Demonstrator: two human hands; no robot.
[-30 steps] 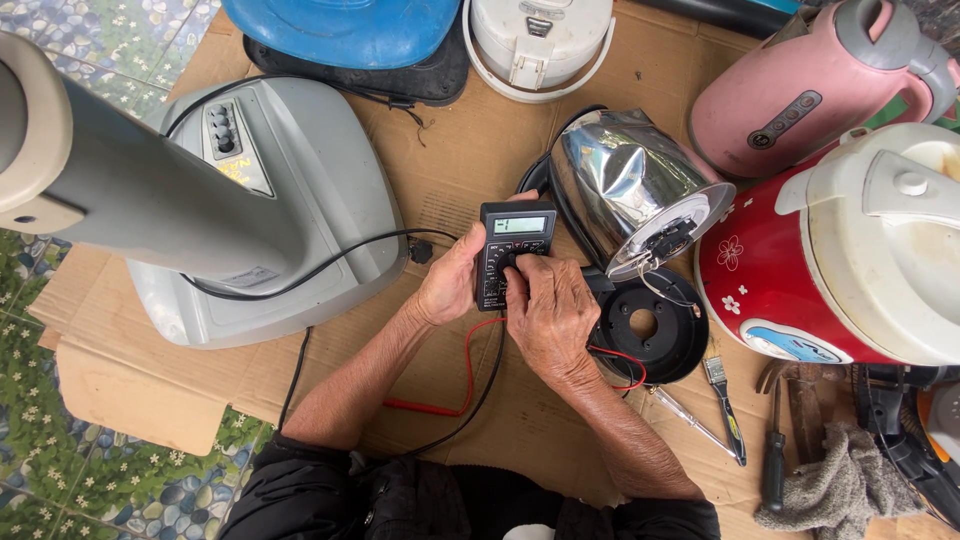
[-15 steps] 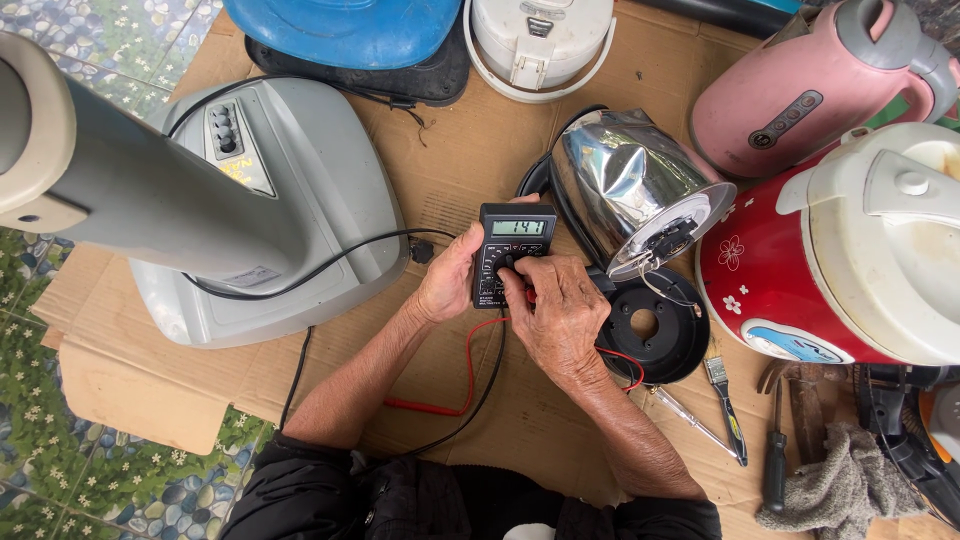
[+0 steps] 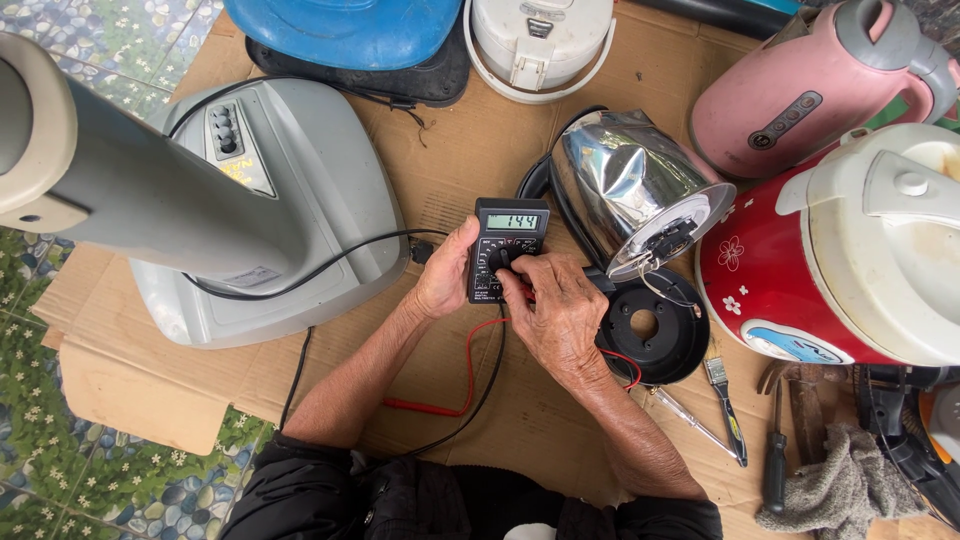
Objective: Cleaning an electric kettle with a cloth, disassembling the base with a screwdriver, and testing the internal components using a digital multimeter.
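Observation:
A black handheld multimeter (image 3: 508, 234) with a lit display lies on the cardboard (image 3: 480, 150) at the centre. My left hand (image 3: 445, 272) grips its left side. The fingers of my right hand (image 3: 556, 310) rest on its round dial. Red and black test leads (image 3: 470, 375) trail from under my hands toward me. Just right of the meter, a shiny steel kettle (image 3: 625, 190) lies tipped on its side with its underside wiring exposed, beside its black round base (image 3: 650, 330).
A grey fan base (image 3: 290, 200) with its column stands at left, its black cord running under my arms. A red and white rice cooker (image 3: 850, 250), pink kettle (image 3: 810, 90), white cooker (image 3: 540, 40) and blue lid (image 3: 340, 25) ring the work spot. Screwdrivers (image 3: 725, 400) and a rag (image 3: 840, 490) lie at right.
My hands and the meter have stayed in nearly the same spot. The fingers of my right hand have shifted slightly on the dial, and the display reading has changed.

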